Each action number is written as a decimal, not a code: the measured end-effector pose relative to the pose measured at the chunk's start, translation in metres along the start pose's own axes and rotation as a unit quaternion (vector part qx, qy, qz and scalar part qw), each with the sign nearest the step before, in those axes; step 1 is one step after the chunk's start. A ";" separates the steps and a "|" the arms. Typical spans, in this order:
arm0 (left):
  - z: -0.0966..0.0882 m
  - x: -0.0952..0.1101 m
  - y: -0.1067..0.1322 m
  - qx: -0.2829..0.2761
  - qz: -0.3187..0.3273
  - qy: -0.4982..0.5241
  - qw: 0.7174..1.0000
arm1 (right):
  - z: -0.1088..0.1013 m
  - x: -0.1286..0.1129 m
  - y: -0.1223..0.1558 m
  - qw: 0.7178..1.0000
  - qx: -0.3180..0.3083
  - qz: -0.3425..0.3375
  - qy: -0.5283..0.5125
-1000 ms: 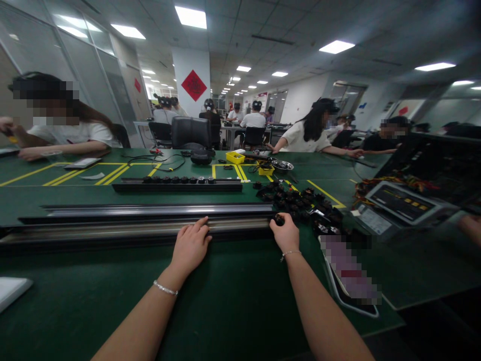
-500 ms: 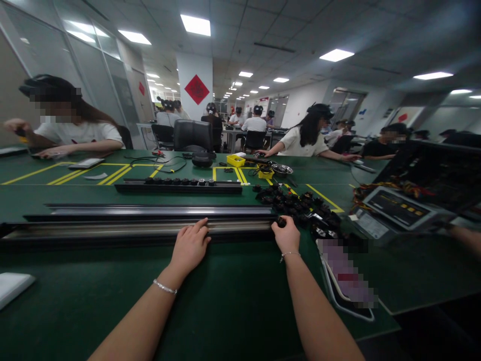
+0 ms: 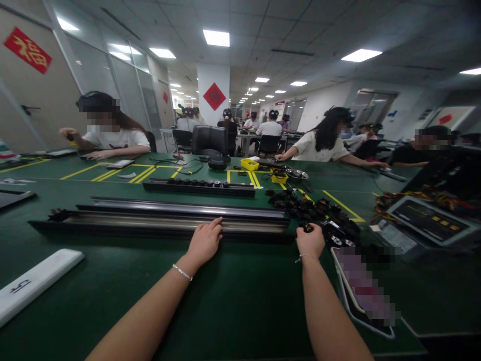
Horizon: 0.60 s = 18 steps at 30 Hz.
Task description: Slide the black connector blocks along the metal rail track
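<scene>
My left hand [image 3: 205,241] lies on the near edge of a long black metal channel [image 3: 124,231], its fingers stretched over the rim. Just beyond the channel's right end, my right hand [image 3: 311,241] is closed in a pinch on a small black part [image 3: 307,227]. The part is mostly covered by my fingers. Right behind that hand spreads a loose heap of similar black parts [image 3: 296,204]. A second black channel [image 3: 188,206] lies parallel behind the first one. Farther back, a third channel [image 3: 199,188] carries a row of several black parts.
A white box [image 3: 41,281] lies at the left and a phone-like slab [image 3: 361,286], partly blurred, at the right. Beyond that stands a power supply unit [image 3: 432,218] with coloured cables. A yellow tray [image 3: 250,164] and metal bowl [image 3: 296,173] are farther back. Co-workers sit across the table.
The view has swung left, so everything appears farther right. My right hand has moved slightly rightward off the channel's end, still pinching the small black part. My left hand stays on the channel.
</scene>
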<state>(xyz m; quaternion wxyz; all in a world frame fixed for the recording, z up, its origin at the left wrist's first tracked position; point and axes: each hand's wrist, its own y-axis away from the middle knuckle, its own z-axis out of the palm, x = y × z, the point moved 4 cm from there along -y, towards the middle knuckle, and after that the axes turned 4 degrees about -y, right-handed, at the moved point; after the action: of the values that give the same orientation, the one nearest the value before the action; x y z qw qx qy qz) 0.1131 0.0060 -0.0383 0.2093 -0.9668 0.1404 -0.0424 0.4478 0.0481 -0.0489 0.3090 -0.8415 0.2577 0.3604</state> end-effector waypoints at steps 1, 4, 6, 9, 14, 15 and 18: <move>0.000 0.001 0.000 0.002 -0.002 0.000 1.000 | -0.001 0.006 -0.004 1.000 0.002 -0.001 0.002; -0.005 0.003 0.002 0.006 -0.002 0.002 1.000 | 0.002 0.021 -0.013 0.998 -0.045 0.006 0.031; -0.015 -0.003 0.002 0.009 0.004 0.002 1.000 | 0.007 0.028 -0.017 0.994 -0.079 0.004 0.070; -0.039 -0.035 0.004 0.024 -0.010 -0.013 1.000 | 0.013 0.028 -0.020 0.991 -0.073 -0.053 0.098; -0.081 -0.157 0.026 0.096 -0.137 -0.123 0.978 | 0.017 0.026 -0.018 0.983 -0.041 -0.136 0.120; -0.086 -0.186 0.036 0.091 -0.174 -0.149 0.969 | 0.016 0.027 -0.018 0.984 -0.034 -0.128 0.123; -0.101 -0.273 0.072 0.068 -0.323 -0.185 0.926 | 0.011 0.028 -0.015 0.986 -0.016 -0.110 0.128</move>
<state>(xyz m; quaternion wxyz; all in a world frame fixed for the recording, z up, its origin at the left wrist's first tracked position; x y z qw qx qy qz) -0.1808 -0.0180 0.0172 0.2717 -0.9339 -0.2240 0.0623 0.4694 0.0605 -0.0713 0.2973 -0.9089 0.1953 0.2175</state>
